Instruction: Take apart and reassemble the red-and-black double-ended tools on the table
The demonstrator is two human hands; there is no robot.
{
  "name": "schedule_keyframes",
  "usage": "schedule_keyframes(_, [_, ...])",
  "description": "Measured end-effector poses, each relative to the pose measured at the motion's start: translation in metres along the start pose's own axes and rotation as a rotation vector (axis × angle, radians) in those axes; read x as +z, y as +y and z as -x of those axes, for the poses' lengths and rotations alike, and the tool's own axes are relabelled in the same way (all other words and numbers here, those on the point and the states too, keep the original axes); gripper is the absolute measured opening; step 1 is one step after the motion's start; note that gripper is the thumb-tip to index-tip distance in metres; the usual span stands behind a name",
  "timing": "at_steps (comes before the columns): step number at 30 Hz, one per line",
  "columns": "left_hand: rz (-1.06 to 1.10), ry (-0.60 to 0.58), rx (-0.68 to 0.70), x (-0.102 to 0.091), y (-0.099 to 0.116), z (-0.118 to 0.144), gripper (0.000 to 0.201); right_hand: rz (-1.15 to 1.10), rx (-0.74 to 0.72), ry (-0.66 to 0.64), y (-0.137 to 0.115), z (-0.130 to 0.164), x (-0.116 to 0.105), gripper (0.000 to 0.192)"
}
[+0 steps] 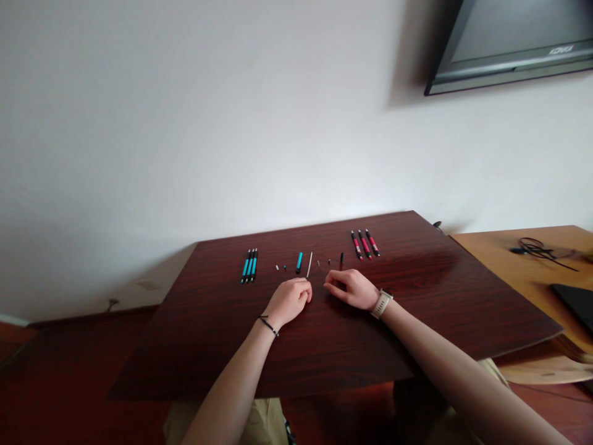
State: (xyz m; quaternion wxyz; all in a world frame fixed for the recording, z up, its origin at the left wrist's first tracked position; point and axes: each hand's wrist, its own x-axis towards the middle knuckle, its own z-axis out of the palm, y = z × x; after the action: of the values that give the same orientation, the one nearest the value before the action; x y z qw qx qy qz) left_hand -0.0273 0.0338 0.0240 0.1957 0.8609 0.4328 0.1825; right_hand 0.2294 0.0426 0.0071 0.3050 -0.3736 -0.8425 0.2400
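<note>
My left hand [291, 300] rests on the dark wooden table [352, 352], its fingers curled in with nothing showing in them. Just beyond its knuckles lies a thin pale pen refill [310, 262], beside a teal pen barrel [299, 262]. My right hand [353, 289] also rests on the table, fingers bent and thumb tip close to the fingertips, with no object visible between them. Past it lie a black pen grip [341, 258], a small metal tip [329, 261] and what looks like a spring [318, 263]. A small whitish piece [277, 267] and a tiny teal piece [285, 267] lie farther left.
Three teal-and-black pens [249, 267] lie side by side at the left. Three pink-and-black pens [365, 245] lie at the back right. A lighter wooden table [504, 247] holds a black cable [537, 248] and a dark flat object [574, 303]. A television [514, 49] hangs above.
</note>
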Motion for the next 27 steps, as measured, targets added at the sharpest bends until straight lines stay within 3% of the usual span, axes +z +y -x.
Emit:
schedule_keyframes(3, [-0.016,0.014,-0.01,0.002,-0.001,0.0,0.032,0.008,0.003,0.001,0.0,0.0,0.0,0.022])
schedule_keyframes(5, [-0.03,0.089,-0.035,0.001,-0.003,0.0,0.031,0.009,0.008,0.003,-0.001,0.0,-0.001,0.022])
schedule_keyframes(10, [-0.107,0.601,-0.213,-0.014,-0.027,0.001,0.021,0.024,0.017,0.009,-0.002,0.001,-0.001,0.022])
schedule_keyframes(12, [-0.147,0.699,-0.301,-0.019,-0.043,0.003,0.017,0.027,0.021,0.01,-0.001,0.001,-0.001,0.022])
schedule_keyframes(17, [-0.142,0.591,-0.363,-0.018,-0.073,0.003,0.012,0.023,0.014,0.01,0.001,0.002,-0.001,0.022])
schedule_keyframes(22, [-0.097,0.531,-0.351,-0.013,-0.082,-0.005,0.011,0.025,0.017,0.017,0.001,0.003,0.0,0.021])
schedule_keyframes(24, [0.004,0.553,-0.332,-0.014,-0.082,-0.007,0.014,0.024,0.021,0.017,0.001,0.003,-0.001,0.021])
schedule_keyframes(27, [0.339,0.586,-0.287,-0.016,-0.079,-0.008,0.02,0.028,0.03,0.02,0.001,0.003,-0.002,0.022])
